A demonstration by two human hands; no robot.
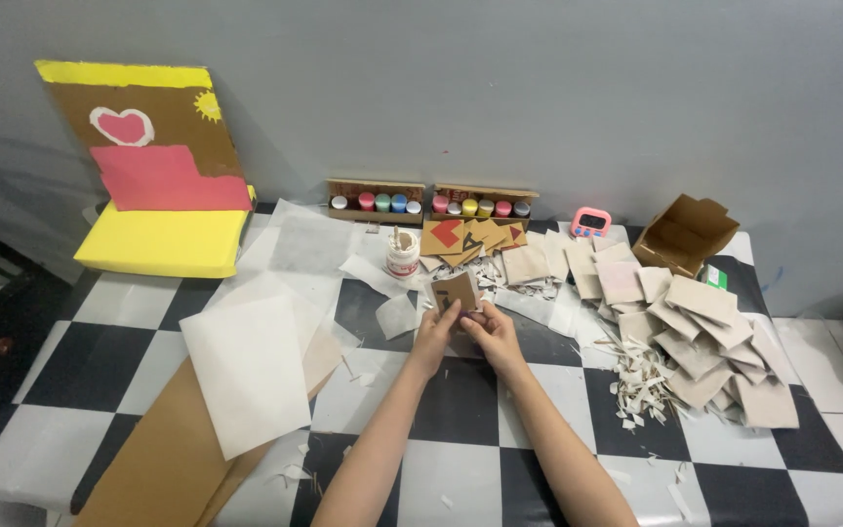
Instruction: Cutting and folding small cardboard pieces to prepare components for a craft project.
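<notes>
Pinching a small cardboard square (456, 291), both hands' fingers (451, 310) close on its lower edge.

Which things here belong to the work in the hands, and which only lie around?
In use:
- small cardboard square, held by left hand and right hand

Lying about:
- pile of cardboard squares
- paint jars
- white jar
- pink timer
- open box
- white paper sheet
- painted cardboard chair

On the worktop stand two paint boxes (375, 189) at twelve o'clock holding ten pots (366, 201) in all, one jar (402, 256), one pink timer (590, 222), one open carton (685, 232) at two o'clock.
</notes>
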